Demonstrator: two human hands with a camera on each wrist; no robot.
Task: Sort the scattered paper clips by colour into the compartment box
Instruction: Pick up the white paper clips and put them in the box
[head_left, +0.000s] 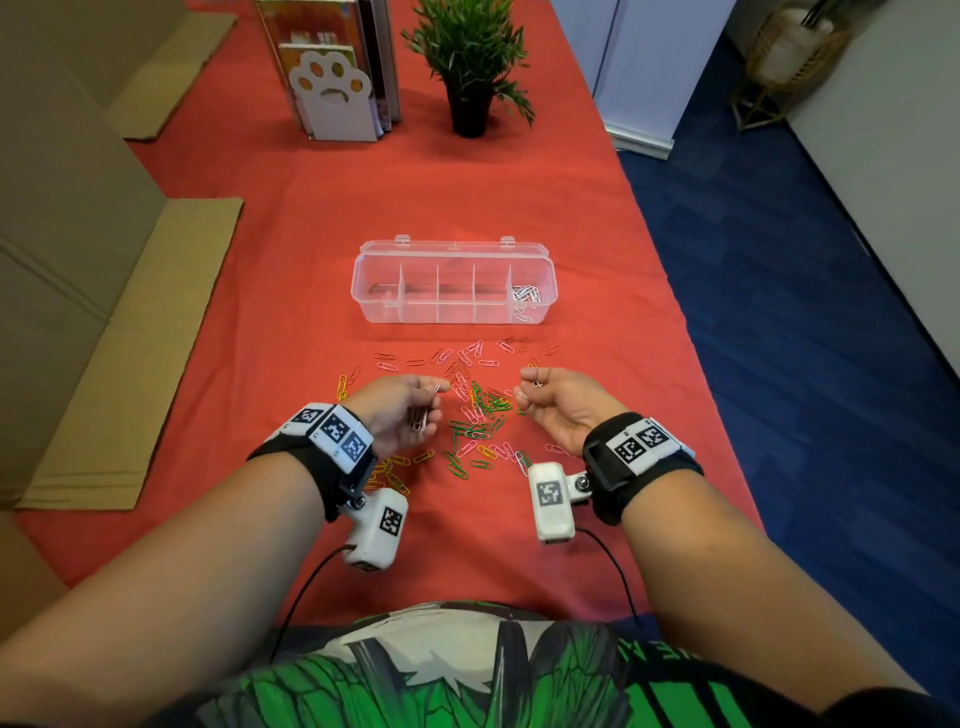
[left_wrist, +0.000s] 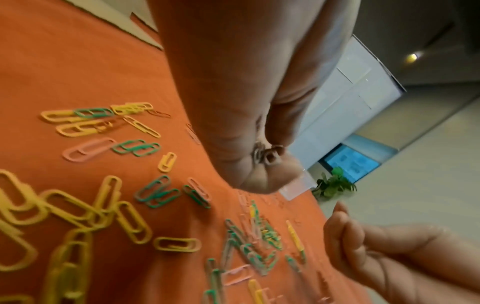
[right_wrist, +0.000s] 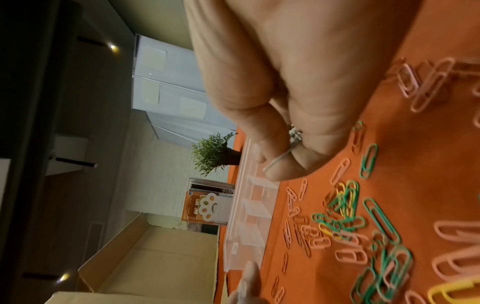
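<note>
A clear compartment box (head_left: 452, 291) stands open on the red cloth, with white clips (head_left: 527, 297) in its rightmost compartment. Pink, green, yellow and red paper clips (head_left: 478, 415) lie scattered between the box and me. My left hand (head_left: 434, 391) hovers over the pile's left side, holding a bunch of white clips (head_left: 420, 418) in its curled fingers; in the left wrist view the clips (left_wrist: 267, 156) peek out of the fist. My right hand (head_left: 527, 388) hovers at the pile's right, pinching white clips (right_wrist: 278, 160) between thumb and fingers.
A potted plant (head_left: 470, 98) and a paw-shaped bookend (head_left: 332, 98) with books stand at the far end. Flat cardboard (head_left: 130, 353) lies along the table's left side. The table's right edge drops to blue carpet (head_left: 805, 312).
</note>
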